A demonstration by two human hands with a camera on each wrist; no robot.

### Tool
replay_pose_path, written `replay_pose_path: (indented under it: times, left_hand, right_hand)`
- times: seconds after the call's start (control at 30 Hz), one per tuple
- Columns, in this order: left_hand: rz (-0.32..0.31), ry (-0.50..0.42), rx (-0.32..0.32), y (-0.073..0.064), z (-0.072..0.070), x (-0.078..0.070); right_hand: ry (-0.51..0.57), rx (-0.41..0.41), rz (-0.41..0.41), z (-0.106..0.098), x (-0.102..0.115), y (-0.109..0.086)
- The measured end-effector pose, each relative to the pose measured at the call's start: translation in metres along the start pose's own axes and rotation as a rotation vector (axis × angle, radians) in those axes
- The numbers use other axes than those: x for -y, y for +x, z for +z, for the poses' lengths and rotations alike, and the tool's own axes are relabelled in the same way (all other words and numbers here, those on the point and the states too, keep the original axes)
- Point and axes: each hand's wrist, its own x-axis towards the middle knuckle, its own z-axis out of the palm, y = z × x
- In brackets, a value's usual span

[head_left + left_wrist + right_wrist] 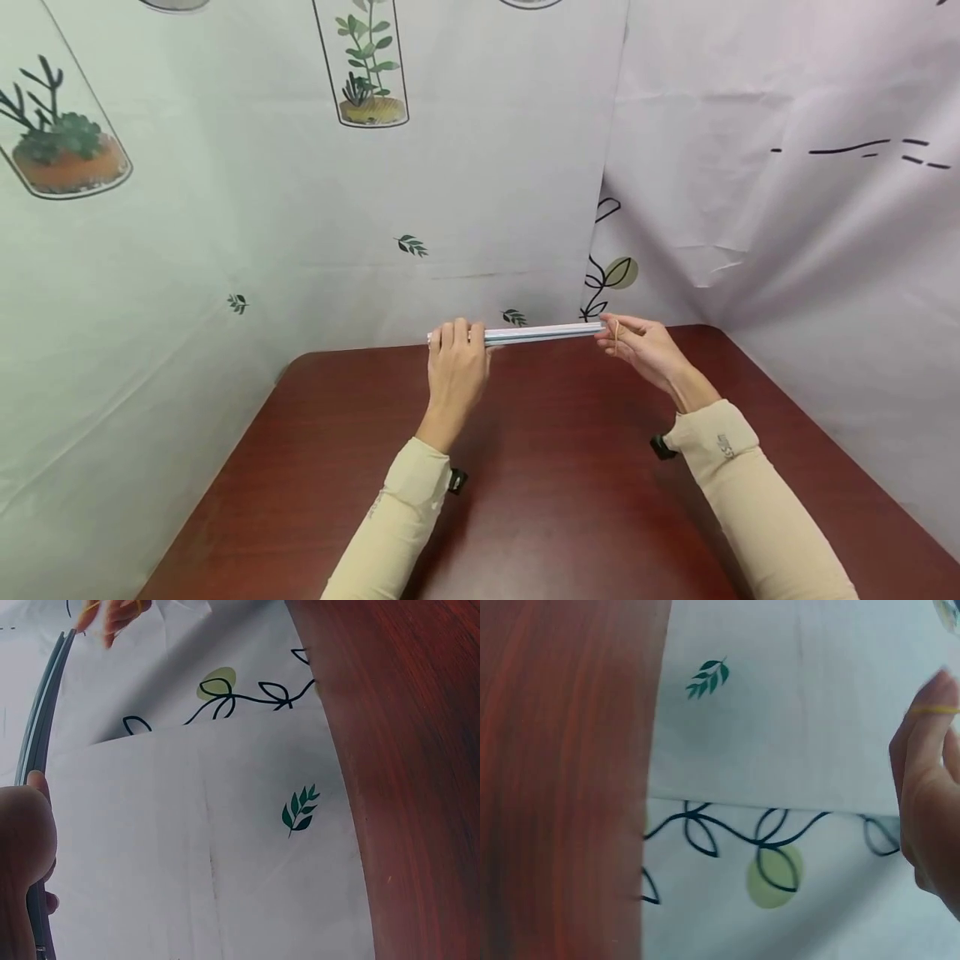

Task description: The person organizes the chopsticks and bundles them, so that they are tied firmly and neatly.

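A long, thin bundle of white and blue strips or sticks [542, 334] is held almost level above the table's far edge. My left hand [456, 367] grips it near its left end, fingers wrapped over the top. At the other end is my right hand [651, 352], with a yellow rubber band [617, 337] around its bent fingers. The left wrist view shows the bundle [46, 720] slightly bowed, its tip beside the right fingers. In the right wrist view the rubber band [934, 709] crosses the fingers near their tips. Whether the band encircles the bundle is unclear.
Below the hands spreads a dark red-brown wooden table [555, 483]. A pale cloth backdrop [480, 183] printed with plants hangs behind it and along both sides. Dark wrist-camera mounts [457, 481] show beneath the cream sleeves [405, 508].
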Motion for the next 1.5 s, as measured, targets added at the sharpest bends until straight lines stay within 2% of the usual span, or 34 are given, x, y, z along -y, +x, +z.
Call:
replay_pose_path:
  times: [0.13,0.27,0.43,0.53,0.6,0.7,0.77,0.87,0.93,1.0,1.1,1.2,1.3,1.37,1.5]
  left_hand:
    - [0.010,-0.010,0.023,-0.007,0.002,-0.002]
    - [0.010,-0.015,0.029,-0.013,0.003,-0.002]
    - [0.020,-0.022,0.028,-0.013,0.003,-0.003]
    - [0.017,-0.025,0.039,-0.014,0.005,-0.003]
    - [0.012,-0.033,0.041,-0.014,0.006,-0.003]
    - [0.012,-0.038,0.036,-0.013,0.006,-0.002]
    - [0.016,-0.033,0.038,-0.010,0.007,-0.002]
    - [0.014,-0.025,0.060,-0.004,0.008,-0.002]
    - [0.006,-0.026,0.079,0.000,0.008,-0.002]
    - [-0.007,-0.031,0.100,0.002,0.008,-0.002]
    - [-0.027,-0.044,0.118,0.002,0.007,-0.001]
    - [-0.040,-0.050,0.121,0.001,0.007,0.001]
    - [-0.047,-0.046,0.124,0.001,0.005,0.001]
    - [-0.047,-0.042,0.122,0.001,0.004,0.001]
    - [-0.051,-0.026,0.104,-0.001,0.005,0.002]
  right_hand:
    - [-0.101,0.009,-0.081,0.011,0.002,-0.008]
    - [-0.270,0.018,-0.124,0.025,0.002,-0.010]
    - [-0.456,0.027,-0.166,0.040,0.005,-0.008]
    - [-0.523,0.021,-0.154,0.047,0.007,-0.006]
    - [-0.530,0.019,-0.144,0.050,0.008,-0.004]
    - [-0.591,0.008,-0.189,0.052,0.009,-0.001]
    - [-0.716,-0.010,-0.307,0.055,0.010,0.000]
    - [-0.962,-0.056,-0.577,0.061,0.010,0.002]
    - [-1.084,-0.092,-0.760,0.066,0.009,0.002]
    - [-1.113,-0.104,-0.885,0.071,0.006,0.002]
    - [-1.061,-0.124,-0.979,0.076,-0.001,0.001]
    - [-0.992,-0.154,-1.005,0.077,-0.007,0.000]
    - [-0.962,-0.187,-0.992,0.076,-0.010,-0.001]
    - [-0.960,-0.215,-0.944,0.076,-0.011,-0.002]
    - [-0.951,-0.277,-0.758,0.079,-0.010,-0.007]
